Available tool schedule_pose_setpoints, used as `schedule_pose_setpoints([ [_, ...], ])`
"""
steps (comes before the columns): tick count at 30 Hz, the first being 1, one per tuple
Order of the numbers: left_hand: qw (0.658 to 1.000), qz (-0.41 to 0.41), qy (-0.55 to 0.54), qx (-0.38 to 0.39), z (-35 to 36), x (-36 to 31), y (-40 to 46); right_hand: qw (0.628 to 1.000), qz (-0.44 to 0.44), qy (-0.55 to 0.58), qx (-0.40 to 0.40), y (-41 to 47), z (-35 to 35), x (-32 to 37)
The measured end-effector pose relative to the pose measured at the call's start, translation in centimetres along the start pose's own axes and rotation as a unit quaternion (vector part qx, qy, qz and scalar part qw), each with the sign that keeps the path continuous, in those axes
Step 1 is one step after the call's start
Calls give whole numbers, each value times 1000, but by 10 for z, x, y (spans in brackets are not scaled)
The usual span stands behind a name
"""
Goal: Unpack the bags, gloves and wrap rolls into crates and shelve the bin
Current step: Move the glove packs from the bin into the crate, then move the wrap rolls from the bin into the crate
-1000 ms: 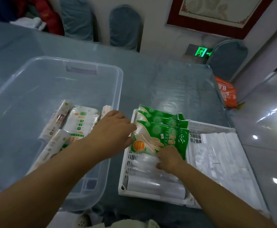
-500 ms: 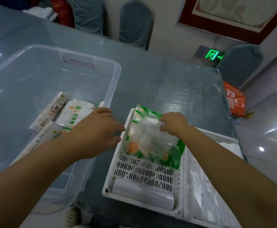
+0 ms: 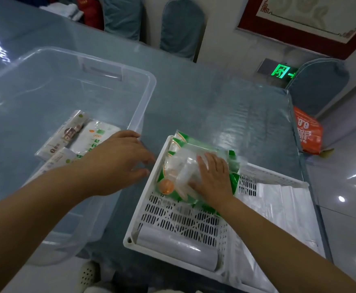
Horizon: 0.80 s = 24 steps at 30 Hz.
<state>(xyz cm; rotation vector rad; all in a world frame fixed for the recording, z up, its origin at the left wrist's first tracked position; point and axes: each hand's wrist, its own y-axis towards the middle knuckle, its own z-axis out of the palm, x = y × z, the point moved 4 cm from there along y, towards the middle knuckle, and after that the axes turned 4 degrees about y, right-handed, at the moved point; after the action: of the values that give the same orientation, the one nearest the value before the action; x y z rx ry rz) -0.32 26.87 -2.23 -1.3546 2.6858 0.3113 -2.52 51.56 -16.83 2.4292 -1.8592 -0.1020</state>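
In the white crate [image 3: 185, 220] on the right, the person's right hand [image 3: 212, 178] is now lying flat, fingers spread wide, on a clear packet that sits on top of the green glove packs [image 3: 234, 180] at the far end. A sec ago that same hand was down near the front of the crate w/ the green packs bare and their printed fronts showing; half a sec ago it was carrying the clear packet up onto them. So looks like one more item got stacked and is being patted down, not gripped.

Left hand [image 3: 118, 163] hasn't really gone anywhere, it hangs over the near right corner of the clear bin [image 3: 118, 66], fingers loosely curled and apart, holding nothing afaict.

Task-wise: still stuff left in the bin, a few boxed rolls [image 3: 67, 132] and a white-green packet [image 3: 94, 137] on the bottom, partly hidden by the left arm. A roll of clear bags [image 3: 177, 250] lies along the front of the crate, and white bags [image 3: 278, 208] fill the crate next to it on the right. So probably midway-ish, bin's nowhere near ready to shelve. Left hand seems best placed to grab the next thing.
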Motion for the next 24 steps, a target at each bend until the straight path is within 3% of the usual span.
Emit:
schedule_pose_setpoints([
  [3, 1000, -4, -4, -3, 0, 0, 0, 998, 14, -3, 64, 2, 19, -6],
  [9, 1000, 10, -7, -17, -1, 0, -1, 998, 46, 3, 52, 5, 8, -2],
  [14, 997, 62, 38, -42, -42, 6, -8, 992, 4, 69, -110, 11, -58, 30],
  [19, 995, 26, 64, -68, -97, 71, -30, 956, -17, 143, -254, 51, -147, 90],
  [22, 993, -3, 97, -60, -109, 125, -52, 932, -43, 194, -303, 77, -187, 143],
  [24, 991, -13, 127, -39, -111, 163, -67, 926, -71, 224, -296, 95, -202, 185],
])
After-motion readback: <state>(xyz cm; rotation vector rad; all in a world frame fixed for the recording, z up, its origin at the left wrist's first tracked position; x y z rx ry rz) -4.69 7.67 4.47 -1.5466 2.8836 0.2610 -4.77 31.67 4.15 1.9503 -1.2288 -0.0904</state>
